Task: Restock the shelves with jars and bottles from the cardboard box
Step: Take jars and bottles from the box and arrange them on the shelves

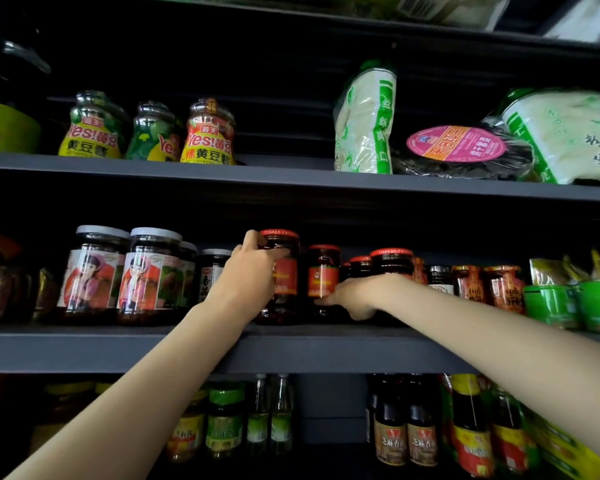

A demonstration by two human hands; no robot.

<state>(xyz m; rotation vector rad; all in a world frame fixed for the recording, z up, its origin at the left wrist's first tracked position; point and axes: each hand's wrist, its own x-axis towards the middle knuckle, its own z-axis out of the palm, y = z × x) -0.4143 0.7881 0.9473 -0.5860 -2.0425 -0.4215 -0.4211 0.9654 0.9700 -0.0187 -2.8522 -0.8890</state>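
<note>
On the middle shelf point(291, 348) stands a row of red-lidded chili sauce jars. My left hand point(253, 271) grips the tallest front jar point(284, 271) near its top, thumb and fingers curled round the glass. My right hand point(357, 296) lies low on the shelf in front of another red-lidded jar point(392, 261), with a finger stretched left and touching the base of a smaller red-labelled jar point(323, 275). That jar stands a little farther back, between my two hands. The cardboard box is out of view.
Left on the same shelf stand white-lidded jars point(94, 271); right are small chili jars point(499, 289) and green tins point(575, 303). The upper shelf holds soybean paste jars point(208, 133) and bagged goods point(364, 123). Below are bottles point(271, 414) and dark sauce bottles point(406, 431).
</note>
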